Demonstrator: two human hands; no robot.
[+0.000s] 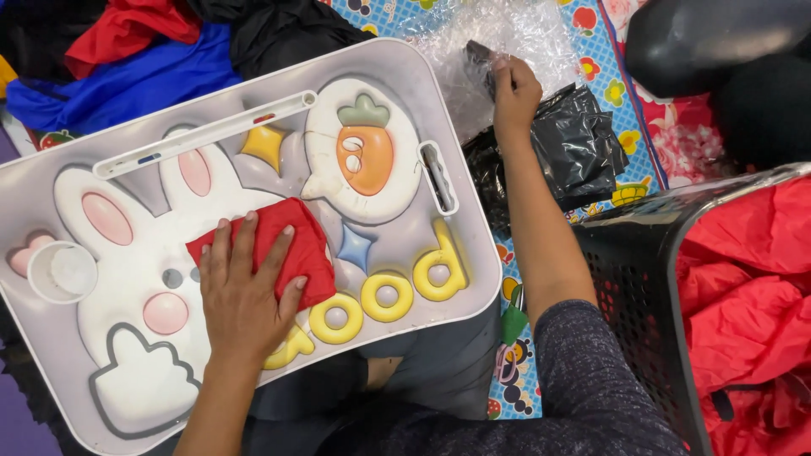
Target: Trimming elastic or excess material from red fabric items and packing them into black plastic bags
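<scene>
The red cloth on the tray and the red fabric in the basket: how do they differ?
The red cloth is small, folded and pressed flat under the left hand on the tray; the red fabric is a large, rumpled heap in the black basket, untouched. Both are bright red.

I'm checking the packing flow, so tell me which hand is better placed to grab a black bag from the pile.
Right, probably. The right hand already rests at the clear plastic beside the black bags, while the left hand lies flat on the red cloth on the tray.
</scene>
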